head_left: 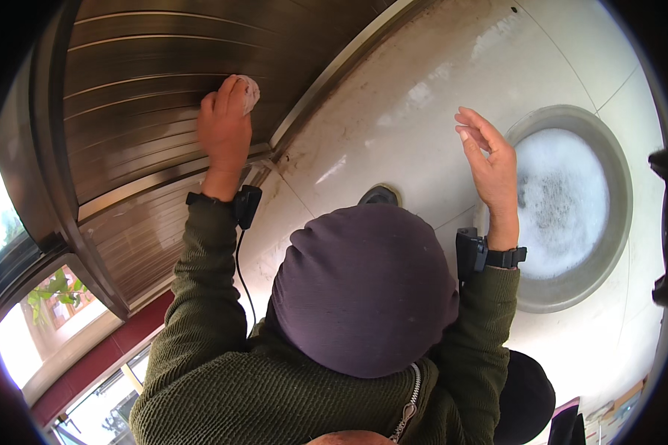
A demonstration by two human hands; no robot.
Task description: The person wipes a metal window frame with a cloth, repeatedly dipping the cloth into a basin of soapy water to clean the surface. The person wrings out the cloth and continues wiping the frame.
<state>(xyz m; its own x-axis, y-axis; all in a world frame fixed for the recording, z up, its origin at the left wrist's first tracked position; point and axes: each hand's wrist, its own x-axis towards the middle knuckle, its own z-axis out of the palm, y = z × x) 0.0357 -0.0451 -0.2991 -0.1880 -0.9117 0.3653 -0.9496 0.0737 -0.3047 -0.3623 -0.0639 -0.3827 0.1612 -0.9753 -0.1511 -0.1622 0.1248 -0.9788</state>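
Observation:
My left hand [226, 130] is closed around a crumpled pale pink cloth [251, 94] and presses against a dark brown slatted metal panel [141, 104]. Most of the cloth is covered by my fingers. On the other side, my right hand [490, 156] hangs in the air with its fingers loosely apart and nothing in them. Just right of it stands a round grey basin [617, 185], filled with water under white suds [564, 200].
Light floor tiles [423, 111] with wet streaks lie between panel and basin. A dark shoe tip [381, 194] shows past the dark fabric-covered knee [364, 289]. A metal strip [341, 70] edges the panel. A black cable [239, 274] hangs from my left wrist's device.

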